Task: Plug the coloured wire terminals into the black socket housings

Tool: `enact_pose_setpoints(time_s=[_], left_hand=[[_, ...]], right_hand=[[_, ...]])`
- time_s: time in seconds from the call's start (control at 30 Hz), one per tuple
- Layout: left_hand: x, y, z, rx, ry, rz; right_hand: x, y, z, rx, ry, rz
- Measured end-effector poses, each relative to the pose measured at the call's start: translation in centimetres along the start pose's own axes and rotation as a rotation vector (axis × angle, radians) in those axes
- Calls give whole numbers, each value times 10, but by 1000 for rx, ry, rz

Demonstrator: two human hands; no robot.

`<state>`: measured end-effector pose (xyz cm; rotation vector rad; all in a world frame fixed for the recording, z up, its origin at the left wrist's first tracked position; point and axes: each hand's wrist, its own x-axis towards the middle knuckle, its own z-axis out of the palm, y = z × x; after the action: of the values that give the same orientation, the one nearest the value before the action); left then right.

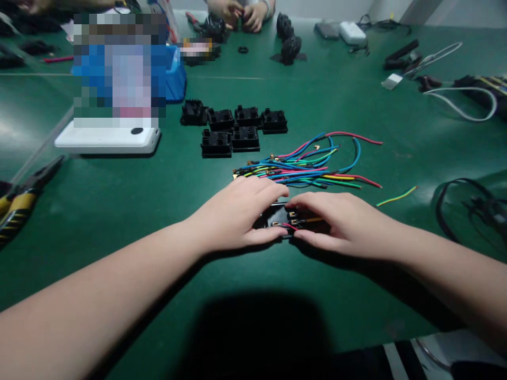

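Between my two hands a black plastic socket housing (279,216) lies on the green table, with brass terminals and a few wires at its right side. My left hand (249,211) grips its left part, fingers over the far edge and thumb along the near edge. My right hand (340,221) closes round the right end, thumb and fingers at its near and far edges; a red wire (290,226) runs toward the thumb. Just beyond my hands lies a bundle of coloured wires (304,171) with brass ends. Several similar black housings (245,137) stand behind it.
A white power bank (106,138) lies left, near yellow-and-black pliers (24,203). Behind it is a blue bin (175,76). A short green-yellow wire (397,196) and black cable (446,211) lie right. Across the table, another person's hands (241,13) work.
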<state>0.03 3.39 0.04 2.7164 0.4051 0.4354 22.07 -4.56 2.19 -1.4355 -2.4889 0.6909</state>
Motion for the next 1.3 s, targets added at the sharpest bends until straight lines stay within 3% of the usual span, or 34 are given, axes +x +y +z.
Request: enact_pose_setpoints(time_s=[0.17, 0.33, 0.6, 0.87, 1.3], left_hand=[[2, 0, 5, 41, -56, -41], [4, 0, 6, 94, -42, -35], [4, -2, 9, 100, -9, -25], [4, -1, 10, 117, 11, -27], [6, -2, 9, 74, 16, -13]], right_hand=[[21, 7, -26, 531, -342, 120], [43, 12, -31, 705, -523, 231], [45, 8, -21, 906, -467, 414], [47, -6, -20, 840, -337, 502], [41, 4, -21, 768, -457, 461]])
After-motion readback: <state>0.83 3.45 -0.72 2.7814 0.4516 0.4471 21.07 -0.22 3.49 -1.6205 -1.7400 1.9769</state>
